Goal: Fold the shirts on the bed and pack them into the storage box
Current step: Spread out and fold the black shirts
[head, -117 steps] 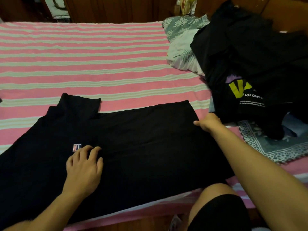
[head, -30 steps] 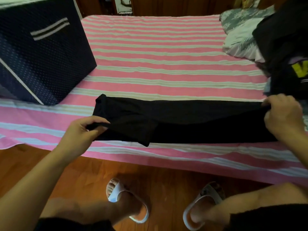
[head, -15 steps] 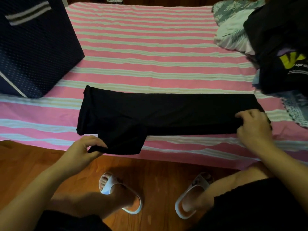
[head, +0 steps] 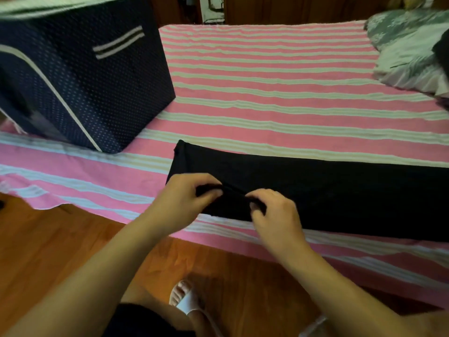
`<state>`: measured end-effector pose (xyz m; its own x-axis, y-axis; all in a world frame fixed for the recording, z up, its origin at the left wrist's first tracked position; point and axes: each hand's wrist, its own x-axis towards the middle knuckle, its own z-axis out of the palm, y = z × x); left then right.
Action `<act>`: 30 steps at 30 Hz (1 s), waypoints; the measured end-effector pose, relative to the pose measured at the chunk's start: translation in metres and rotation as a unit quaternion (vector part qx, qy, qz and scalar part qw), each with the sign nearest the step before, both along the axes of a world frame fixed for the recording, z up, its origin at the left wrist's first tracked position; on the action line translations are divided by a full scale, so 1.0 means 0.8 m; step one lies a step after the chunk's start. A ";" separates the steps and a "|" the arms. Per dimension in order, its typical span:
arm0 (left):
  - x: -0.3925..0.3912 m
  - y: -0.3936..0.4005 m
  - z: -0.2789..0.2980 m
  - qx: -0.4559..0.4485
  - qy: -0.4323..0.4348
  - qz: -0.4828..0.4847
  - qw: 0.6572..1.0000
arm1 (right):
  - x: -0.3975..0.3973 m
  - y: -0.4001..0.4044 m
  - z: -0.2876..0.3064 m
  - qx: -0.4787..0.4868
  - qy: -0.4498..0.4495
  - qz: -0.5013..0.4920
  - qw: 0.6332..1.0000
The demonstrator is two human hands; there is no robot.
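A black shirt (head: 328,188), folded lengthwise into a long band, lies along the near edge of the pink-and-white striped bed (head: 279,93). At the band's left end my left hand (head: 182,200) and my right hand (head: 277,215) both pinch a fold of its sleeve fabric, close together. The navy dotted storage box (head: 80,81) with a striped handle stands on the bed to the left of the shirt. The shirt's right end runs out of view.
A grey floral pillow (head: 408,52) lies at the bed's far right, with a sliver of dark clothing (head: 443,49) at the frame edge. Wooden floor (head: 48,251) lies below the bed edge, where my sandalled foot (head: 187,300) stands.
My right hand has left the shirt's right end and come over to the left end beside my left hand. Both now pinch the sleeve, which hung over the bed edge before.
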<state>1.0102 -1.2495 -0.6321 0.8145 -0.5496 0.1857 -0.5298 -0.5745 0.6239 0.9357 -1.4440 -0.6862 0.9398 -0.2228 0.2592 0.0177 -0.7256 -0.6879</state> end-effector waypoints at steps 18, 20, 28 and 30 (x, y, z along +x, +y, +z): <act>0.083 0.034 -0.087 0.053 0.185 0.212 0.958 | 0.132 -0.094 -0.039 0.196 0.231 -0.058 0.951; 0.083 0.044 -0.087 0.026 0.193 0.228 0.954 | 0.133 -0.090 -0.034 0.172 0.233 -0.062 0.955; 0.094 0.073 -0.088 -0.044 0.341 0.288 0.894 | 0.192 -0.030 0.012 -0.008 0.264 -0.021 0.964; 0.095 0.068 -0.086 -0.074 0.366 0.295 0.879 | 0.208 -0.016 0.015 0.019 0.257 -0.028 0.966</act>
<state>1.0862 -1.1954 -0.7010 0.8807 -0.0047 -0.4737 0.4087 -0.4982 0.7647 1.1024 -1.4565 -0.6746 0.9281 -0.2779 -0.2479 -0.3724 -0.6892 -0.6216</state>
